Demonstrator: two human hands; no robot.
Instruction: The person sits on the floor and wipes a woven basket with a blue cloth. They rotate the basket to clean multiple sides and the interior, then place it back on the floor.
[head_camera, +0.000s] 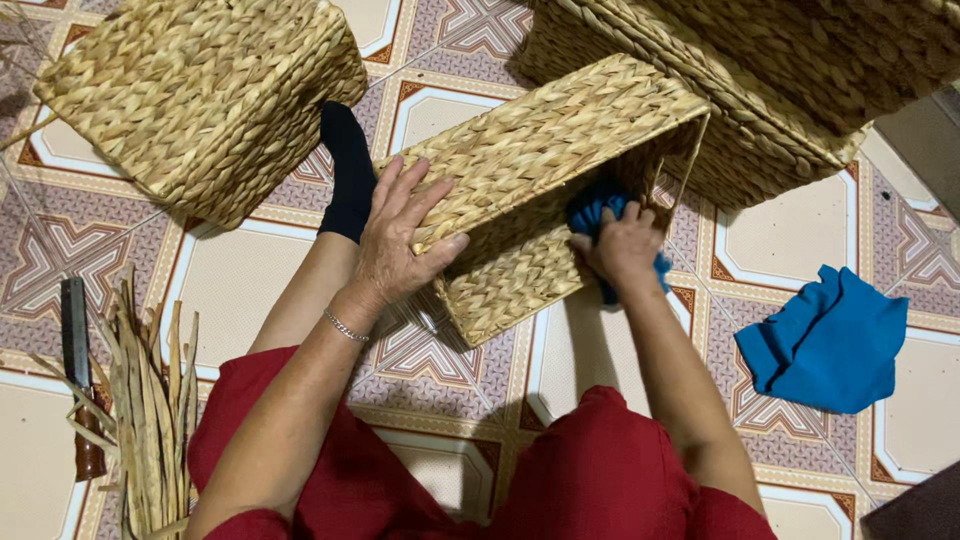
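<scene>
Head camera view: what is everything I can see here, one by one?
woven basket: one, straw-coloured, centre, tipped on its side between the hands
other woven baskets: at least two, straw-coloured, top left and top right
blue cloth in basket: one, blue, at the basket's open mouth under the right hand
loose blue cloth: one, blue, on the floor at right
dried reed strips: a bundle, pale tan, lower left
knife-like tool: one, dark blade and brown handle, far left
tiled floor: cream with patterned borders
black sock: one, on a foot beside the basket
red clothing: bottom
left hand: flat on the basket's side, bracelet on the wrist
right hand: gripping the blue cloth
</scene>
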